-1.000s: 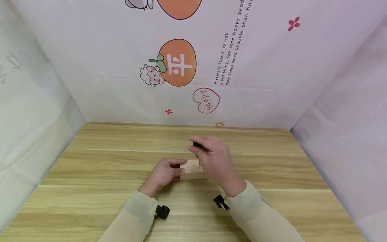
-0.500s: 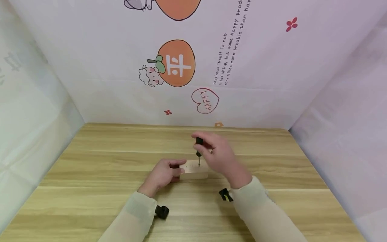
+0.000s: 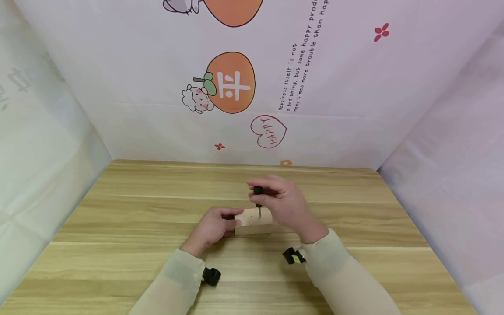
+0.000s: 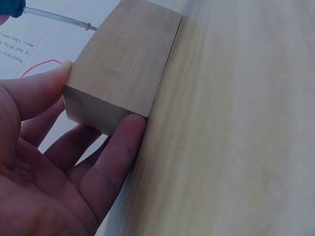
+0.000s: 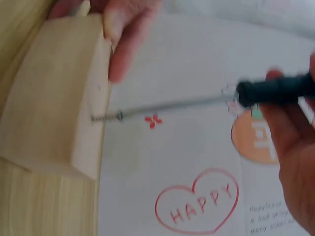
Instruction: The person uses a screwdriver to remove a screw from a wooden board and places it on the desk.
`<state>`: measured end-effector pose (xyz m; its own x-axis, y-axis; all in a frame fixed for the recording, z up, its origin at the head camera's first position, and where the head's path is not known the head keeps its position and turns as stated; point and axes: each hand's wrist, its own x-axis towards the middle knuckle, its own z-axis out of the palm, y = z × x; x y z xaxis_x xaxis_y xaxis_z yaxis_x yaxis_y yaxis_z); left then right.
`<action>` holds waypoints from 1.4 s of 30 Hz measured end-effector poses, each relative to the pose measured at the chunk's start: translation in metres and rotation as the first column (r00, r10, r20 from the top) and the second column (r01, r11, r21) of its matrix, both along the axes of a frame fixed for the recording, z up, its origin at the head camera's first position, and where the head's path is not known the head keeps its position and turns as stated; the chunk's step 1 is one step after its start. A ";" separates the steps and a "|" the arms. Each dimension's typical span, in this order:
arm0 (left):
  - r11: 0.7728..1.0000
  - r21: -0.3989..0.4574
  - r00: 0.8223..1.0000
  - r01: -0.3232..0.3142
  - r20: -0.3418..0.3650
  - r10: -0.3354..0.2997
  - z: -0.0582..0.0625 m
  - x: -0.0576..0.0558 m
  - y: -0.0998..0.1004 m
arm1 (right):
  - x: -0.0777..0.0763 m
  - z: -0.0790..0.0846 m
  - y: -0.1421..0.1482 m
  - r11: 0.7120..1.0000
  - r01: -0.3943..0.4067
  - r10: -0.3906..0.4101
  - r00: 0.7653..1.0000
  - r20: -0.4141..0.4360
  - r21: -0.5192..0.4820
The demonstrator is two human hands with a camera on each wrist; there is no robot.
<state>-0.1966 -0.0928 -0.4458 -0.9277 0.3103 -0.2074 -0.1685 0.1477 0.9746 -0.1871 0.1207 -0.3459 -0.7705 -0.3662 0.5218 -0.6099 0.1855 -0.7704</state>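
On the table, a pale wooden block (image 3: 253, 229) lies with small dark holes in its top face. My left hand (image 3: 212, 224) grips the block's left end, thumb on the near top edge and fingers around the end, as the left wrist view shows close up. A screwdriver (image 5: 177, 104) with a dark handle is pinched by the fingertips and thumb of my right hand (image 3: 289, 206), above the block's right part. Its shaft points down, and its tip meets the head of a screw (image 5: 106, 118) that stands in the top face, much of its thread showing.
The wood-grain table (image 3: 149, 253) extends around both forearms. A white printed cloth (image 3: 334, 131) hangs behind it, with more cloth at both sides. Black wrist cameras sit on the left cuff (image 3: 190, 267) and the right cuff (image 3: 320, 247).
My right hand has shifted its fingers on the screwdriver handle, and its wrist has swung slightly outward and up since the first frame. The left hand and block have stayed in place.
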 end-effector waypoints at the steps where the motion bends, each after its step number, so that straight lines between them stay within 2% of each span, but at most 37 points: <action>1: 1.000 -0.001 1.000 0.002 -0.004 -0.002 0.000 0.000 0.000 | -0.002 0.000 0.004 0.999 -0.042 0.043 0.998 0.049 -0.027; 3: 1.000 -0.001 1.000 0.005 -0.009 -0.005 -0.001 0.000 0.000 | -0.005 0.000 0.009 0.995 -0.085 0.090 0.992 0.089 -0.061; 4: 1.000 0.000 1.000 0.007 -0.010 -0.007 -0.002 0.000 0.000 | -0.005 -0.001 0.009 0.995 -0.083 0.086 0.994 0.067 -0.053; 6: 1.000 0.001 1.000 0.009 -0.012 -0.009 -0.003 -0.001 0.000 | -0.003 -0.002 0.007 0.999 -0.031 0.034 0.996 -0.077 0.042; 7: 1.000 0.000 1.000 0.011 -0.013 -0.011 -0.004 -0.001 0.000 | 0.000 -0.002 0.004 0.995 0.024 -0.006 0.984 -0.177 0.099; 8: 1.000 -0.003 1.000 0.011 -0.014 -0.011 -0.004 -0.001 0.000 | 0.004 -0.002 0.000 0.984 0.103 -0.062 0.963 -0.262 0.148; 10: 1.000 -0.014 1.000 0.012 -0.021 -0.013 -0.004 -0.001 0.000 | 0.012 -0.002 -0.009 0.937 0.280 -0.169 0.888 -0.427 0.210; 11: 1.000 -0.018 1.000 0.012 -0.025 -0.012 -0.004 -0.002 0.000 | 0.015 -0.002 -0.014 0.915 0.342 -0.204 0.851 -0.484 0.215; 12: 1.000 -0.022 1.000 0.012 -0.027 -0.013 -0.004 -0.002 0.000 | 0.018 -0.002 -0.018 0.900 0.384 -0.236 0.827 -0.510 0.207; 13: 1.000 -0.023 0.999 0.013 -0.033 -0.013 -0.004 -0.002 0.000 | 0.021 -0.002 -0.022 0.891 0.411 -0.263 0.813 -0.519 0.192; 15: 1.000 -0.022 0.999 0.014 -0.036 -0.014 -0.004 -0.002 0.001 | 0.024 -0.002 -0.028 0.890 0.428 -0.293 0.803 -0.519 0.159; 16: 1.000 -0.018 0.999 0.013 -0.034 -0.014 -0.004 -0.002 0.001 | 0.025 -0.002 -0.030 0.896 0.421 -0.299 0.805 -0.513 0.139; 19: 1.000 -0.012 1.000 0.013 -0.022 -0.013 -0.004 -0.002 0.002 | 0.023 -0.001 -0.029 0.911 0.399 -0.319 0.842 -0.435 0.104; 21: 1.000 -0.010 1.000 0.011 -0.012 -0.011 -0.003 -0.002 0.002 | 0.020 0.001 -0.024 0.914 0.394 -0.343 0.877 -0.336 0.096; 23: 1.000 -0.011 1.000 0.005 -0.006 -0.005 -0.003 -0.002 0.002 | 0.015 0.004 -0.016 0.929 0.360 -0.334 0.916 -0.221 0.089; 26: 1.000 -0.008 1.000 -0.004 -0.003 0.004 -0.002 -0.002 0.002 | 0.007 0.009 -0.003 0.969 0.233 -0.229 0.972 -0.060 0.079; 27: 1.000 -0.008 1.000 -0.007 -0.002 0.007 -0.002 -0.002 0.002 | 0.005 0.009 0.001 0.982 0.173 -0.172 0.985 -0.017 0.071; 29: 1.000 -0.010 1.000 -0.010 -0.001 0.010 -0.001 -0.002 0.002 | 0.000 0.010 0.008 0.997 0.063 -0.065 0.997 0.052 0.043; 31: 1.000 -0.010 1.000 -0.009 0.000 0.009 -0.001 -0.002 0.001 | -0.004 0.010 0.012 1.000 -0.006 0.005 0.996 0.091 0.008; 33: 1.000 -0.007 1.000 -0.005 0.001 0.005 -0.001 -0.002 0.001 | -0.006 0.008 0.013 1.000 -0.025 0.025 0.997 0.076 -0.009; 35: 1.000 -0.004 1.000 -0.004 0.000 0.004 -0.002 -0.002 0.001 | -0.004 0.007 0.012 1.000 0.006 -0.006 1.000 0.001 0.010; 37: 1.000 -0.003 1.000 -0.004 -0.001 0.004 -0.003 -0.003 0.001 | -0.001 0.004 0.008 0.995 0.076 -0.066 0.989 -0.130 0.068; 39: 1.000 -0.007 1.000 -0.003 -0.005 0.003 -0.004 -0.003 0.001 | 0.002 0.002 0.002 0.979 0.170 -0.134 0.952 -0.275 0.112; 42: 1.000 -0.012 1.000 0.002 -0.013 -0.002 -0.004 -0.002 0.000 | 0.008 -0.001 -0.008 0.934 0.329 -0.236 0.862 -0.449 0.140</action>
<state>-0.1991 -0.0927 -0.4502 -0.9298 0.3094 -0.1992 -0.1558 0.1592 0.9749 -0.1793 0.1132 -0.3469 -0.5827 -0.3002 0.7552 -0.7622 0.5245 -0.3795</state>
